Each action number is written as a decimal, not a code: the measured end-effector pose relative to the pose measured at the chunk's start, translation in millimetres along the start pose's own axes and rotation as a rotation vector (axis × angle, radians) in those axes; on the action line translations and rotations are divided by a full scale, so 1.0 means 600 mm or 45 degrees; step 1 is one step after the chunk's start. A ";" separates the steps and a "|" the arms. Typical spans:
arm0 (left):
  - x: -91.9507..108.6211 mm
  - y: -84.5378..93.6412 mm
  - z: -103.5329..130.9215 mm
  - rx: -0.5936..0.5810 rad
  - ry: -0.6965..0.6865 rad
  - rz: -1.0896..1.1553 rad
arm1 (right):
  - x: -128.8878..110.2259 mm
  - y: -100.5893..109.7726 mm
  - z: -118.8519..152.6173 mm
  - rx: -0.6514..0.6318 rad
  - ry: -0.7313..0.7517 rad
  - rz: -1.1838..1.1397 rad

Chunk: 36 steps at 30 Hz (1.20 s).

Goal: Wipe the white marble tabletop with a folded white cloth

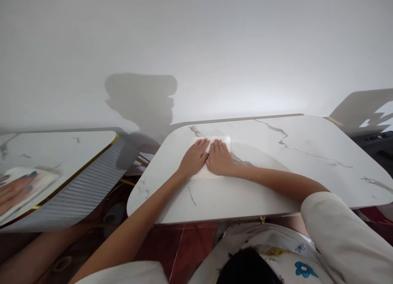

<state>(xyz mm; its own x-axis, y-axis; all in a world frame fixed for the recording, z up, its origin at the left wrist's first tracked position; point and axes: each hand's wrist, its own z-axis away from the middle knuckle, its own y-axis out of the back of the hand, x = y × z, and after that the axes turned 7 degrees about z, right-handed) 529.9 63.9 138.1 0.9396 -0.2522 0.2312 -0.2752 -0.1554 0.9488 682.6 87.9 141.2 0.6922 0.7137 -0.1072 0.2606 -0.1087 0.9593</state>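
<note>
My left hand (193,157) lies flat on a white cloth (205,173), its fingers stretched out and pointing away from me. Beside it, my right hand (220,158) presses on the same cloth with the palm down and the fingers extended. The two hands touch or nearly touch at the thumbs. Under them the cloth is spread on a white marble-patterned tabletop (307,153), left of its middle. Part of the cloth is hidden by my hands.
At the left stands a second marble-patterned table (82,147) with a gold edge. Another person's hand (16,192) rests there on a white cloth (47,178). A pale wall (230,50) rises behind both tables. Dark objects (379,147) are at the far right.
</note>
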 end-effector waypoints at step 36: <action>0.040 -0.033 -0.143 0.122 0.386 -0.016 | 0.154 -0.017 -0.099 -0.062 0.165 -0.051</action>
<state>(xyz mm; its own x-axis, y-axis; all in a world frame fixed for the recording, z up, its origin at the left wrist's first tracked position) 575.4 142.7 143.5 0.9569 0.0446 0.2870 -0.2675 -0.2498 0.9306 703.6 196.0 137.1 0.5885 0.8004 -0.1142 0.2513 -0.0468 0.9668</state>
